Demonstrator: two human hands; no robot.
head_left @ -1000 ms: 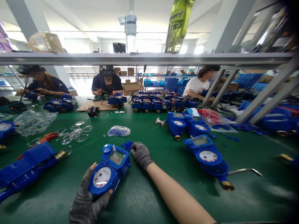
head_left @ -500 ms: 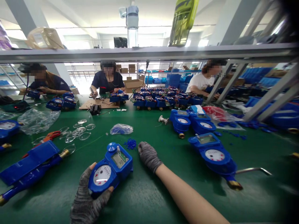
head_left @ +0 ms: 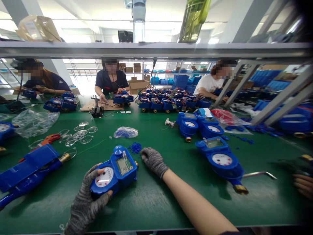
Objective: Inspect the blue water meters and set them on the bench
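Observation:
My left hand (head_left: 89,192), in a grey glove with bare fingertips, is wrapped round a blue water meter (head_left: 102,178). The meter has a white round dial, a small display and a round blue cap raised at its top; a brass end shows on its right side. My right hand (head_left: 154,160), also gloved, rests on the bench beside a small pile of tiny blue pieces (head_left: 135,148). Its fingers are curled closed, and whatever they pinch is hidden. Behind the pile lies a clear bag of blue pieces (head_left: 126,132).
Another blue meter (head_left: 221,160) lies to the right near a bent metal rod (head_left: 260,174). A meter on its side (head_left: 31,173), orange-handled pliers (head_left: 50,139) and clear discs (head_left: 81,133) are at left. A person's hand (head_left: 304,184) shows at the right edge. Co-workers sit opposite.
The meter in my left hand has turned slightly, so its brass end shows. My right hand stays by the pile, fingers curled. Another person's hand has appeared at the right edge.

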